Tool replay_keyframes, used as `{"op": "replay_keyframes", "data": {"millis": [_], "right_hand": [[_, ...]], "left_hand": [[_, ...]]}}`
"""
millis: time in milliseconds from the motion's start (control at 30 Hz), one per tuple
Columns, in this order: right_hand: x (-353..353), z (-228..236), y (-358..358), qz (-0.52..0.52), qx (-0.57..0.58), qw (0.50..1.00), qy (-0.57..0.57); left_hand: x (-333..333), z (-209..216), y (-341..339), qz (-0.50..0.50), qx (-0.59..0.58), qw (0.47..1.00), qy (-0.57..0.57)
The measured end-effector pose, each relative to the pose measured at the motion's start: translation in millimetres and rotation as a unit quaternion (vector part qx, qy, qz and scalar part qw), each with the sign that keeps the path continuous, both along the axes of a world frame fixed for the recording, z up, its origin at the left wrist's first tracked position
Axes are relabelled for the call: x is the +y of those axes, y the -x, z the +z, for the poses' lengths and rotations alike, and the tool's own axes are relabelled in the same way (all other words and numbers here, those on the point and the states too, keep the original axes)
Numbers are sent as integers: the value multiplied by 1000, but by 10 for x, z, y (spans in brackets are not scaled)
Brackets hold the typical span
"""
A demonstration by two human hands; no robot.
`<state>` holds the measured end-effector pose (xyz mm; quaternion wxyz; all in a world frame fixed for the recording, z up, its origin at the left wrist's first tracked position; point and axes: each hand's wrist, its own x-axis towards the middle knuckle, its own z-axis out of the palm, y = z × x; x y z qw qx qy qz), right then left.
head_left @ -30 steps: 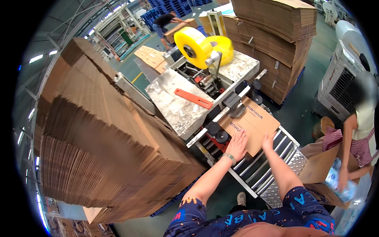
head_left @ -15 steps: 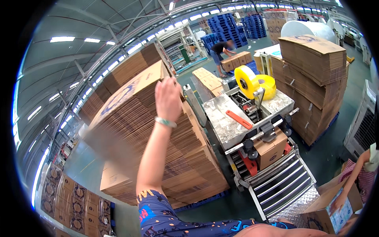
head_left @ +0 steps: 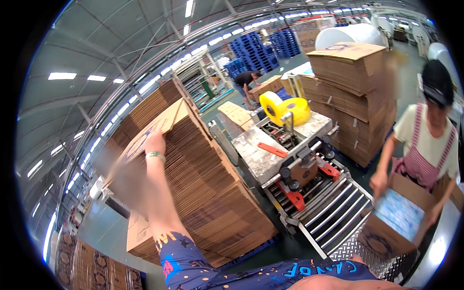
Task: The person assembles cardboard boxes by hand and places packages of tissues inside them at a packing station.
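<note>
My left hand (head_left: 154,142), with a band on its wrist, reaches onto the top of a tall stack of flattened cardboard boxes (head_left: 208,179). Its fingers lie at the near edge of the uppermost flattened box (head_left: 170,120) and seem to grip it; the fingertips are partly hidden. One far edge of that box stands slightly raised. A grey blur covers the stack's left corner beside my forearm. Out of the picture is my right hand. To the right stands a carton taping machine (head_left: 251,150) with yellow tape rolls (head_left: 296,112) and a brown carton (head_left: 305,175) inside.
A roller conveyor (head_left: 333,210) runs from the machine toward me. At right, a co-worker (head_left: 425,140) handles an open carton (head_left: 386,238) of blue-white packs. Another flattened-box stack (head_left: 345,101) stands behind the machine. Wrapped cartons (head_left: 92,263) stand lower left; another person (head_left: 246,84) bends farther back.
My left hand has moved left and lower along the stack's top. The view has swung right, bringing more of the co-worker and open carton into sight. The machine's carton sits deeper inside.
</note>
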<state>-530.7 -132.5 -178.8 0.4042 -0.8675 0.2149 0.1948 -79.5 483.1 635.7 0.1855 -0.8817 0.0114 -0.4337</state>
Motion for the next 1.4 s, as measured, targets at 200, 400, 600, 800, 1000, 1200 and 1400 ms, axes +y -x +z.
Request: {"op": "replay_keyframes", "data": {"millis": [200, 400, 600, 800, 1000, 1200, 1400], "right_hand": [[-15, 369, 334, 18, -76, 997, -18], [291, 1980, 157, -79, -235, 965, -91], [347, 3706, 756, -44, -415, 909, -10], [6, 4412, 1792, -123, -375, 912, 111], [-6, 4792, 2348, -142, -390, 862, 291], [38, 4331, 2215, -36, -142, 958, 246], [-365, 4086, 2201, -74, -20, 989, -126]], "left_hand": [[-1585, 129, 1111, -237, -233, 934, -128], [-3456, 56, 3014, -430, -300, 797, -301], [-4350, -182, 3884, -663, -170, 678, -267], [-4535, -775, 3297, -749, 17, 642, 161], [-4508, -2836, 2612, -535, 102, 562, 623], [-4871, -4650, 3612, -414, 395, 493, 656], [-4715, -4845, 3621, -506, 415, 482, 582]]}}
